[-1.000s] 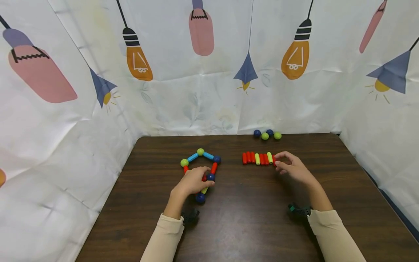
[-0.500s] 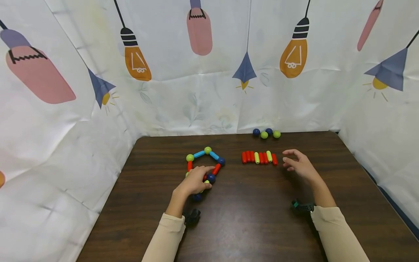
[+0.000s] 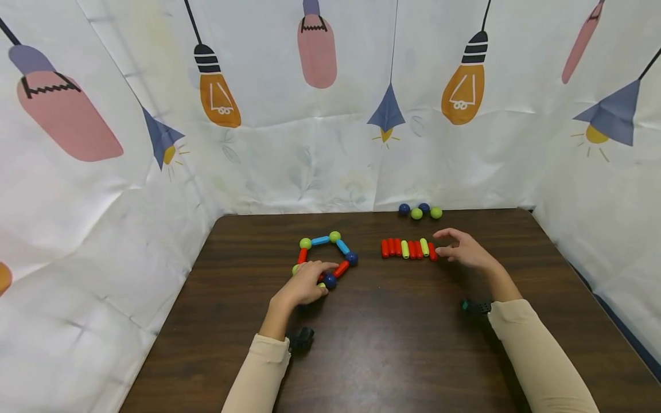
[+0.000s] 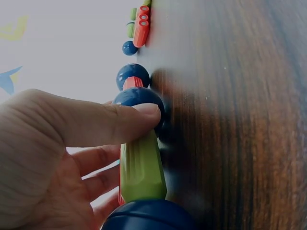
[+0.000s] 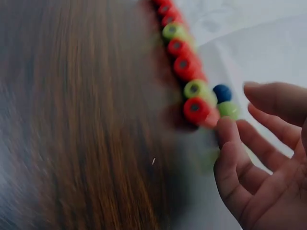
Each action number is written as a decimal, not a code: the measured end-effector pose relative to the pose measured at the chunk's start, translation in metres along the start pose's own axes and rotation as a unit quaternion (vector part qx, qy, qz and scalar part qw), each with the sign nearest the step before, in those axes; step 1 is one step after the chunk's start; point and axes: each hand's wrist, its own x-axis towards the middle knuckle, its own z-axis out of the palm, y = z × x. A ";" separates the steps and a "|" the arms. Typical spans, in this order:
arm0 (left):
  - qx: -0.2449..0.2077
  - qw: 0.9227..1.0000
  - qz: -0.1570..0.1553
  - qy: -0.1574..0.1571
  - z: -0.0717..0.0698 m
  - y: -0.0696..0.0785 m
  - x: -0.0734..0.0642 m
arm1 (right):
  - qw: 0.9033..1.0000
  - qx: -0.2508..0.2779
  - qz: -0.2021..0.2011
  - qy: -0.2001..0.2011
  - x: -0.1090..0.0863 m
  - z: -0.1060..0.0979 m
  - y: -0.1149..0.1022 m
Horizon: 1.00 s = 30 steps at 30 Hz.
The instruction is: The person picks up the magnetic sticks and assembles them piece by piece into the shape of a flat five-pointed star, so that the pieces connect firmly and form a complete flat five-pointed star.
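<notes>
My left hand [image 3: 301, 285] grips the near side of a ring of magnetic rods and balls [image 3: 341, 269] on the table. In the left wrist view the thumb lies across a blue ball [image 4: 136, 96], beside a ribbed green rod [image 4: 141, 172], with the other fingers behind. Part of the ring is hidden under that hand. At the right end of a row of red and yellow-green magnetic rods [image 3: 412, 249] is my right hand [image 3: 465, 252], its thumb and fingers apart near the last red rod [image 5: 195, 110]. Nothing is between them.
Several blue and green balls [image 3: 416, 213] lie at the table's back edge, behind the rod row. The dark wooden table [image 3: 392, 344] is backed by a white cloth [image 3: 330, 160] printed with lamps. Each wrist wears a dark camera band.
The ring has turned clockwise under my left hand, its far side shifting right. My right hand drew back from the row's end, then came toward it again.
</notes>
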 end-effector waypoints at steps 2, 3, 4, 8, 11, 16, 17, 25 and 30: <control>-0.001 1.000 -0.001 -0.002 0.000 0.000 0.000 | 0.999 -0.028 -0.003 -0.021 0.007 -0.001 0.001; -0.001 1.000 -0.001 -0.002 0.000 0.000 0.000 | 0.999 -0.042 -0.005 -0.029 0.009 -0.002 0.001; -0.002 1.000 -0.002 -0.003 0.000 0.000 0.000 | 0.998 -0.053 -0.007 -0.035 0.012 -0.002 0.002; -0.010 1.000 -0.010 -0.006 0.000 0.001 0.000 | 0.996 -0.071 -0.013 -0.048 0.020 -0.001 0.005; -0.030 0.999 -0.024 -0.005 -0.001 0.001 -0.001 | 0.996 -0.075 -0.017 -0.048 0.022 0.000 0.005; -0.055 0.998 -0.033 0.000 -0.002 0.000 -0.001 | 0.996 -0.081 -0.016 -0.041 0.022 0.001 0.006; -0.057 0.998 -0.032 0.001 -0.002 0.000 -0.001 | 0.996 -0.083 -0.014 -0.039 0.021 0.001 0.007; -0.046 0.998 -0.036 0.015 0.002 0.002 0.002 | 0.994 -0.103 -0.006 -0.030 0.007 -0.007 0.012; -0.043 0.998 -0.042 0.018 0.003 0.004 0.003 | 0.992 -0.115 -0.025 -0.035 -0.005 -0.011 0.014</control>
